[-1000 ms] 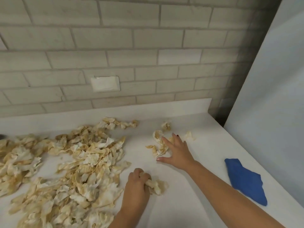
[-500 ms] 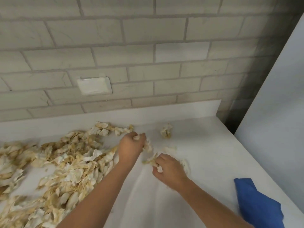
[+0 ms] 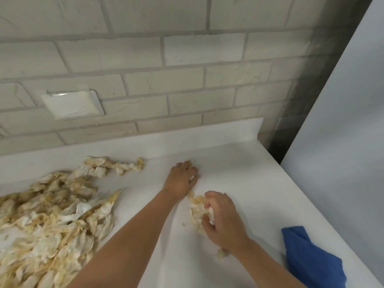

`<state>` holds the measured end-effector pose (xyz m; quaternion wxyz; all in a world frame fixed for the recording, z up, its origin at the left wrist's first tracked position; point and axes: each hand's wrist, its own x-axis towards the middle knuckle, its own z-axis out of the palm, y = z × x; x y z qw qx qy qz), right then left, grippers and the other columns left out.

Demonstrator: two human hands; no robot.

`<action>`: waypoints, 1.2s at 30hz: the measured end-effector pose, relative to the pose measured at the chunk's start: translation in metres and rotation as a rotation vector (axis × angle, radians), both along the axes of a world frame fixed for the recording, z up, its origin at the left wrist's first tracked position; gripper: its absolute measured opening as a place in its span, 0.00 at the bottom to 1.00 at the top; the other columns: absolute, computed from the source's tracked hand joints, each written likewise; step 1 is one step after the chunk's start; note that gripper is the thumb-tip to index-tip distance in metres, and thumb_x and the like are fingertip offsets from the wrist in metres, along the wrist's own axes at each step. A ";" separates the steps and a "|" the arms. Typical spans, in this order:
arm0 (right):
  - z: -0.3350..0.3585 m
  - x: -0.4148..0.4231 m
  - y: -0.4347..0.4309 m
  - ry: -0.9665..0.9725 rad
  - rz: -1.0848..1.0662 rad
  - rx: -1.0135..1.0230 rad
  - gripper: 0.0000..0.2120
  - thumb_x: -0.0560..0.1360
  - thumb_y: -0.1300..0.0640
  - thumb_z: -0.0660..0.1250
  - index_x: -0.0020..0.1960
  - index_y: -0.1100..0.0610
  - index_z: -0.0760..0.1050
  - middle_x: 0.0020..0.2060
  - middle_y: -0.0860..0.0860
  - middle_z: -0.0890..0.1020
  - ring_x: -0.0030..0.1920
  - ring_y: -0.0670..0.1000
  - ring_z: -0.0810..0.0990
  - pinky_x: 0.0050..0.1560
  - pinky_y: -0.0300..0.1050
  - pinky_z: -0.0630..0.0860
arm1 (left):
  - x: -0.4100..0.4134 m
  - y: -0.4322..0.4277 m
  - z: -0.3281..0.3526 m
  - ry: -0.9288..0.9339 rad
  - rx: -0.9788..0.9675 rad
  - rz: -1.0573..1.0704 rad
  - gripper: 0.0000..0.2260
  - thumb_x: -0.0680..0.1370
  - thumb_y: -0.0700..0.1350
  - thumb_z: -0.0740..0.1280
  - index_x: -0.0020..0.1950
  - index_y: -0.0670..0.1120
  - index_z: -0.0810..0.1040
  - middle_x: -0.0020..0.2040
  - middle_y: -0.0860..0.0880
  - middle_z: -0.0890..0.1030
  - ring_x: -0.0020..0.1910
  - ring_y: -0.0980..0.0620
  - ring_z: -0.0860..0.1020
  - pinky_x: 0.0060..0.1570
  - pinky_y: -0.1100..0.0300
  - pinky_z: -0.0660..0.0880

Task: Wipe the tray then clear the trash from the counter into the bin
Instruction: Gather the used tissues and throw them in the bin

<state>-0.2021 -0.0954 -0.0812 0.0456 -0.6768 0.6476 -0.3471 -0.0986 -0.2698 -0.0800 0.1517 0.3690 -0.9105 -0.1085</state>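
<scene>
A large heap of crumpled, yellow-stained paper scraps (image 3: 52, 221) covers the left of the white counter (image 3: 239, 183). My left hand (image 3: 181, 176) reaches far toward the back wall, fingers curled around a small scrap. My right hand (image 3: 222, 219) lies nearer, fingers curled on a bunch of stained scraps (image 3: 197, 210). One small scrap (image 3: 222, 253) sits loose beside my right wrist. No tray or bin is in view.
A blue cloth (image 3: 311, 260) lies at the counter's right front edge. A brick wall with a white outlet cover (image 3: 72, 103) stands behind. A white panel (image 3: 342, 142) rises to the right, past the counter's end.
My left hand moved right along the back of the counter onto the lone scrap there. My right hand has stayed closed on the scraps it gathered. The view has moved closer.
</scene>
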 end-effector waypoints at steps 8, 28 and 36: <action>-0.010 -0.001 -0.001 0.293 0.253 0.160 0.26 0.72 0.28 0.55 0.64 0.39 0.71 0.66 0.42 0.72 0.68 0.47 0.66 0.70 0.52 0.61 | 0.069 0.020 0.002 0.232 -0.116 0.233 0.15 0.70 0.41 0.71 0.57 0.42 0.78 0.47 0.42 0.80 0.42 0.39 0.79 0.37 0.53 0.77; 0.025 -0.001 0.003 -0.329 -0.160 0.062 0.13 0.68 0.44 0.66 0.45 0.51 0.81 0.39 0.45 0.79 0.43 0.43 0.77 0.47 0.32 0.70 | 0.102 0.071 0.034 0.123 0.269 0.634 0.13 0.68 0.58 0.67 0.46 0.53 0.83 0.48 0.49 0.82 0.56 0.47 0.76 0.60 0.53 0.63; -0.010 -0.001 0.033 0.144 -0.271 0.319 0.24 0.75 0.40 0.49 0.57 0.51 0.77 0.66 0.55 0.72 0.69 0.63 0.65 0.66 0.67 0.60 | 0.113 0.072 0.024 0.129 0.293 0.398 0.18 0.63 0.51 0.66 0.43 0.38 0.80 0.54 0.44 0.79 0.51 0.43 0.79 0.50 0.60 0.72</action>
